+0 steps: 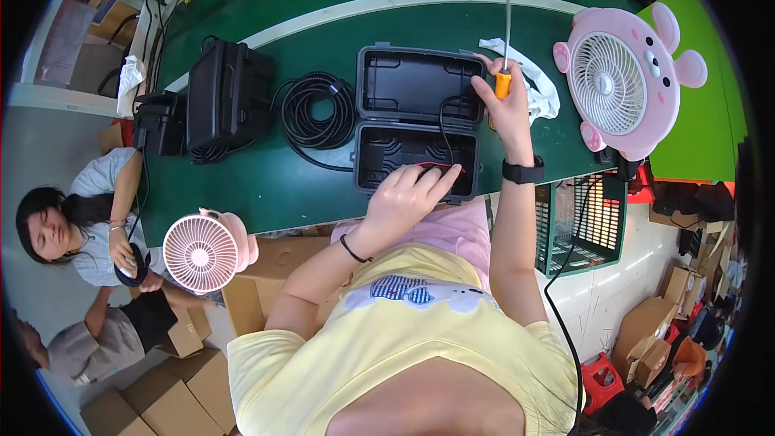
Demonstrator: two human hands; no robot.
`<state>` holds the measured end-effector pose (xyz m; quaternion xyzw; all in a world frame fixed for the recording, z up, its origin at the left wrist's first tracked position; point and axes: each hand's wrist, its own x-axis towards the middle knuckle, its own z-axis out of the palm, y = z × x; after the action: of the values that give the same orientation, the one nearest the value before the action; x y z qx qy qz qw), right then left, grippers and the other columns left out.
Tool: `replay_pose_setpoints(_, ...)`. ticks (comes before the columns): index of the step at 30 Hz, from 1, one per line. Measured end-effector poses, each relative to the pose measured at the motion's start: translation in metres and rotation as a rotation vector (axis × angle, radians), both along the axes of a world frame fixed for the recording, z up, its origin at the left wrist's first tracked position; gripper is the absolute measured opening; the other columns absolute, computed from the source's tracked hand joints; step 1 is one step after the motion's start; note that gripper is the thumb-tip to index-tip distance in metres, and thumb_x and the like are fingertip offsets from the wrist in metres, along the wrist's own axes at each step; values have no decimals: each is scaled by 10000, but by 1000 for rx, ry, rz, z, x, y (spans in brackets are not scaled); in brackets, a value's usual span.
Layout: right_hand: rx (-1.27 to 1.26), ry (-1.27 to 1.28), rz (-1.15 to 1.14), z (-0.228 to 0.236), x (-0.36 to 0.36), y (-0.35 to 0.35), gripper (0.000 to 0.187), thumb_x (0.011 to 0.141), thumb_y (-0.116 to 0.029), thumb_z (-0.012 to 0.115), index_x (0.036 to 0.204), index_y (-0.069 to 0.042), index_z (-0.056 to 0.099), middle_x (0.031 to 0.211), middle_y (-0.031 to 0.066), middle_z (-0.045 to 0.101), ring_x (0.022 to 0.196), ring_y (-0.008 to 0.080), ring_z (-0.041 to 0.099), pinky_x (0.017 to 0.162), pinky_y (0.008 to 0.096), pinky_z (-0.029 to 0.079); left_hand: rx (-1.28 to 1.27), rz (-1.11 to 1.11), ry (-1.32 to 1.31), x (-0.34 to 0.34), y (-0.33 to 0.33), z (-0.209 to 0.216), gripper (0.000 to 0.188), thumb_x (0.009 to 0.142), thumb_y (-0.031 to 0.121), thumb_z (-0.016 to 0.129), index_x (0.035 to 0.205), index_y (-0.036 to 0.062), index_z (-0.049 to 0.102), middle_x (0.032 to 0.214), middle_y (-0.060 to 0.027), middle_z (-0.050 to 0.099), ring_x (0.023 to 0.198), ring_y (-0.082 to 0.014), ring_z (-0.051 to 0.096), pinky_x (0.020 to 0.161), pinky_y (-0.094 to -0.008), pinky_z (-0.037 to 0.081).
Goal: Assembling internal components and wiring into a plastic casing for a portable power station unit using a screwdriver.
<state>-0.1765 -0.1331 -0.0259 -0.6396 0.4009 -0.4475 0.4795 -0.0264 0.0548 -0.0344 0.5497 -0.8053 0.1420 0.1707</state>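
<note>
An open black plastic case lies on the green workbench, its lid half away from me and its lower half nearest me. My left hand reaches into the lower half with bent fingers on a thin red wire; the fingertips are partly hidden. A black cable runs between the two halves. At the lid's right edge, my right hand grips a screwdriver by its yellow handle, with the metal shaft pointing away from me. A black band is on my right wrist.
Left of the case lie a coiled black cable and a closed black case. To the right are a white cloth and a pink animal-shaped fan. A small pink fan stands near my left arm. Two people are at the left.
</note>
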Motion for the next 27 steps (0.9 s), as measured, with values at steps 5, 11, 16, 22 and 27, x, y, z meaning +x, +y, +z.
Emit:
replay_pose_setpoints(5,-24,-280,63,5,-3,8,331,886,16,683,1017,-106,404,1280,164,602,864,39,584,501,143,374,-22,-19,-9,-1,3,1,570,765,149,627,1333,203,621,987,43,661,863,-136,623,759,-257,529)
replay_pose_setpoints(11,-34,-236,15,4,3,0,329,881,31,688,981,-106,406,1308,190,600,793,40,575,498,154,374,169,18,94,3,-16,8,505,736,193,715,1234,181,639,904,31,658,804,-138,643,686,-281,539)
replay_pose_setpoints(16,-136,-326,-26,30,14,4,354,863,8,733,969,-106,416,1168,154,685,976,137,636,540,146,427,260,32,237,11,-47,7,518,676,237,804,1158,151,638,875,-19,666,799,-190,659,691,-317,544)
replay_pose_setpoints(22,-82,-470,-93,26,20,13,336,870,1,736,967,-113,434,1055,115,716,1237,260,590,557,169,483,129,-53,357,14,-48,23,680,644,302,826,1268,140,612,1237,-56,595,1155,-255,568,995,-398,464)
replay_pose_setpoints(27,-96,-456,-111,21,16,10,328,877,-5,732,967,-114,436,1064,121,714,1233,255,593,537,162,472,-299,49,436,45,-17,12,513,661,349,869,1102,143,706,1124,-36,684,1084,-274,630,891,-418,495)
